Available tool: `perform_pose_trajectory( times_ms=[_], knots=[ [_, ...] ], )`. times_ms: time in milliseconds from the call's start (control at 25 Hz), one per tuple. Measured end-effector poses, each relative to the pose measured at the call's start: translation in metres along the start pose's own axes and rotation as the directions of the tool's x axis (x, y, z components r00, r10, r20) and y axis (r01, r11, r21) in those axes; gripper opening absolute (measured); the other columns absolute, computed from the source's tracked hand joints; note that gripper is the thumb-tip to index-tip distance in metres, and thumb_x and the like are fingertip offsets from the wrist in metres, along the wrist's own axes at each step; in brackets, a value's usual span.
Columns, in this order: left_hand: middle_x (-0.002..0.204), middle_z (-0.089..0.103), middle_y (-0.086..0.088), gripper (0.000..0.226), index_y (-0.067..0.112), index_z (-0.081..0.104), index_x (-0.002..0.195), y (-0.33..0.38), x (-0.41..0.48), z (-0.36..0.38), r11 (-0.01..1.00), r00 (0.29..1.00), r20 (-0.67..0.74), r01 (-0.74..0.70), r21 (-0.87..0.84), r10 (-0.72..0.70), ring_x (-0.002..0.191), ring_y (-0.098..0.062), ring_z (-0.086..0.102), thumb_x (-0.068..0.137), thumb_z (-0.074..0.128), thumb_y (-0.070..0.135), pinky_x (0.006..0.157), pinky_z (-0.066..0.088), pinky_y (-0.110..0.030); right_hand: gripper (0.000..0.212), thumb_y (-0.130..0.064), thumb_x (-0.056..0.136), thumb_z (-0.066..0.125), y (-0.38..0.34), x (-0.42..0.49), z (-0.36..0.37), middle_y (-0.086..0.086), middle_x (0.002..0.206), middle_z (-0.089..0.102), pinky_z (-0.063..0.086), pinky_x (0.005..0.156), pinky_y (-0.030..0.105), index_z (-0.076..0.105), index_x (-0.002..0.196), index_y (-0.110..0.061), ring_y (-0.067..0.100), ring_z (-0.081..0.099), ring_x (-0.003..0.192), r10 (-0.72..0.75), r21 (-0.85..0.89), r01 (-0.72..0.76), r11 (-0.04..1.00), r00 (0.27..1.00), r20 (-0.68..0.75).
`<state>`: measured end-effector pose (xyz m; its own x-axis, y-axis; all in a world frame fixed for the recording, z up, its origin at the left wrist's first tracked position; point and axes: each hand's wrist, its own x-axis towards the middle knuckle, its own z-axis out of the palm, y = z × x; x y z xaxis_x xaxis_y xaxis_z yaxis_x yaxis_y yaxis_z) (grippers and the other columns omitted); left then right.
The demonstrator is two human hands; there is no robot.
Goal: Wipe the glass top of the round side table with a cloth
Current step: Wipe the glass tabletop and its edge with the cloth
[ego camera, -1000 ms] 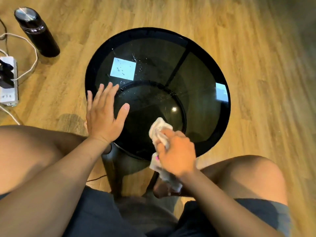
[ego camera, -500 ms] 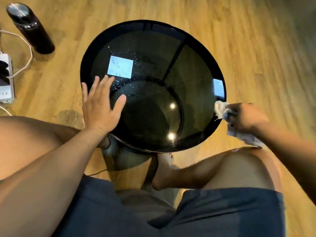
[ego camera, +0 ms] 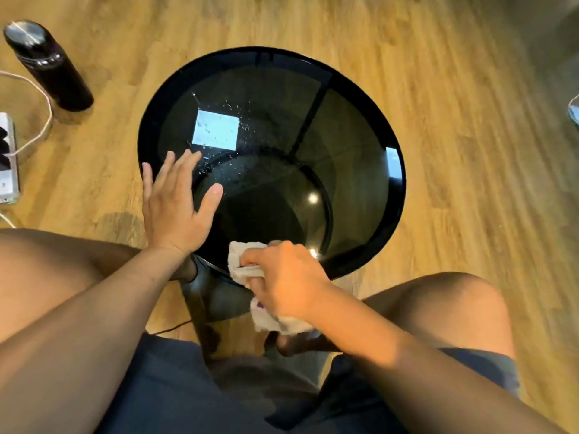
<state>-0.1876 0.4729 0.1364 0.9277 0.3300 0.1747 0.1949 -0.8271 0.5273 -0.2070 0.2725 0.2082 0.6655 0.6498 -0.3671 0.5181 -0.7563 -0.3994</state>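
I see the right hand [ego camera: 288,277] gripping the cloth [ego camera: 240,255] at the near rim of the worktop [ego camera: 398,198]; left hand [ego camera: 175,208] flat there, fingers straight.

Hands: left hand [ego camera: 175,211] and right hand [ego camera: 285,283], both bare.
Forearms: left forearm [ego camera: 94,324] and right forearm [ego camera: 391,355], 2 bare lengths to the picture's edge.
Shorts [ego camera: 175,396]: plain dark blue-grey fabric, hems above the knees.
Legs: left leg [ego camera: 47,264] and right leg [ego camera: 438,308], bare thighs and knees.
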Motion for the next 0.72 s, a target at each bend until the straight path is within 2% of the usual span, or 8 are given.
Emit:
perform_pose_trajectory(
  times_ms=[40, 120, 240, 400, 520, 600, 680, 720],
  knots=[
    [0.152, 0.043, -0.009, 0.061, 0.02, 0.037, 0.144, 0.0, 0.0, 0.0, 1.0, 1.0, 0.009, -0.009, 0.012, 0.009, 0.148, -0.029, 0.026, 0.094, 0.031, 0.054, 0.123, 0.003, -0.051, 0.032, -0.031, 0.086, 0.063, -0.003, 0.004, 0.0, -0.002, 0.091, 0.056, 0.044, 0.068, 0.03, 0.065, 0.117, -0.035, 0.024, 0.061, 0.083, -0.013, 0.041, 0.013, 0.999, 1.0, -0.006],
    [0.153, 0.043, -0.009, 0.062, 0.02, 0.037, 0.143, 0.001, 0.0, -0.002, 0.999, 0.999, 0.037, -0.028, 0.038, 0.027, 0.148, -0.029, 0.025, 0.094, 0.03, 0.055, 0.123, 0.002, -0.052, 0.036, -0.034, 0.086, 0.064, 0.019, -0.004, -0.005, 0.0, 0.103, 0.061, 0.049, 0.075, 0.034, 0.063, 0.122, -0.039, 0.024, 0.064, 0.09, 0.02, 0.007, -0.02, 1.0, 1.0, -0.016],
    [0.153, 0.042, -0.009, 0.063, 0.02, 0.037, 0.144, 0.002, -0.001, -0.004, 0.998, 0.999, 0.045, -0.027, 0.049, 0.025, 0.149, -0.029, 0.024, 0.093, 0.029, 0.056, 0.123, 0.002, -0.052, 0.035, -0.035, 0.087, 0.062, 0.09, -0.021, -0.028, 0.0, 0.107, 0.061, 0.052, 0.075, 0.037, 0.061, 0.12, -0.043, 0.028, 0.066, 0.093, 0.203, -0.1, -0.218, 0.971, 0.968, -0.145],
    [0.152, 0.044, -0.008, 0.064, 0.019, 0.039, 0.143, 0.003, 0.0, -0.004, 0.998, 0.999, 0.038, -0.037, 0.048, 0.035, 0.148, -0.028, 0.026, 0.092, 0.028, 0.057, 0.122, 0.004, -0.054, 0.04, -0.028, 0.092, 0.051, 0.187, 0.004, -0.067, 0.006, 0.11, 0.053, 0.04, 0.067, 0.032, 0.051, 0.13, -0.038, 0.03, 0.06, 0.084, 0.406, -0.177, -0.488, 0.855, 0.841, -0.358],
    [0.152, 0.045, -0.008, 0.066, 0.018, 0.041, 0.142, 0.002, 0.001, -0.003, 0.999, 1.0, 0.026, -0.017, 0.043, 0.016, 0.148, -0.028, 0.027, 0.092, 0.026, 0.058, 0.123, 0.005, -0.053, 0.037, -0.026, 0.095, 0.043, 0.221, 0.048, -0.088, 0.015, 0.113, 0.052, 0.032, 0.071, 0.033, 0.048, 0.131, -0.032, 0.035, 0.053, 0.086, 0.546, -0.057, -0.63, 0.774, 0.711, -0.442],
    [0.152, 0.044, -0.007, 0.066, 0.019, 0.041, 0.143, 0.002, 0.003, -0.003, 0.999, 1.0, 0.031, -0.008, 0.033, 0.007, 0.148, -0.027, 0.027, 0.091, 0.027, 0.058, 0.123, 0.004, -0.052, 0.032, -0.024, 0.094, 0.04, 0.235, 0.073, -0.099, 0.02, 0.113, 0.055, 0.032, 0.073, 0.034, 0.05, 0.125, -0.028, 0.036, 0.052, 0.091, 0.613, 0.034, -0.679, 0.734, 0.639, -0.466],
    [0.152, 0.044, -0.007, 0.066, 0.019, 0.041, 0.143, 0.001, 0.004, -0.003, 1.0, 1.0, 0.026, -0.017, 0.018, 0.016, 0.148, -0.028, 0.027, 0.091, 0.028, 0.058, 0.123, 0.004, -0.052, 0.03, -0.028, 0.091, 0.038, 0.225, 0.085, -0.105, 0.019, 0.111, 0.06, 0.033, 0.071, 0.032, 0.053, 0.117, -0.028, 0.035, 0.055, 0.092, 0.651, 0.062, -0.706, 0.705, 0.609, -0.453],
    [0.152, 0.044, -0.007, 0.066, 0.019, 0.041, 0.143, 0.001, 0.003, -0.003, 1.0, 0.999, 0.024, -0.023, 0.008, 0.023, 0.148, -0.028, 0.027, 0.091, 0.029, 0.058, 0.123, 0.004, -0.052, 0.032, -0.034, 0.088, 0.035, 0.21, 0.085, -0.103, 0.018, 0.108, 0.062, 0.035, 0.068, 0.032, 0.055, 0.114, -0.027, 0.035, 0.058, 0.088, 0.631, 0.037, -0.698, 0.716, 0.623, -0.463]
  ],
)
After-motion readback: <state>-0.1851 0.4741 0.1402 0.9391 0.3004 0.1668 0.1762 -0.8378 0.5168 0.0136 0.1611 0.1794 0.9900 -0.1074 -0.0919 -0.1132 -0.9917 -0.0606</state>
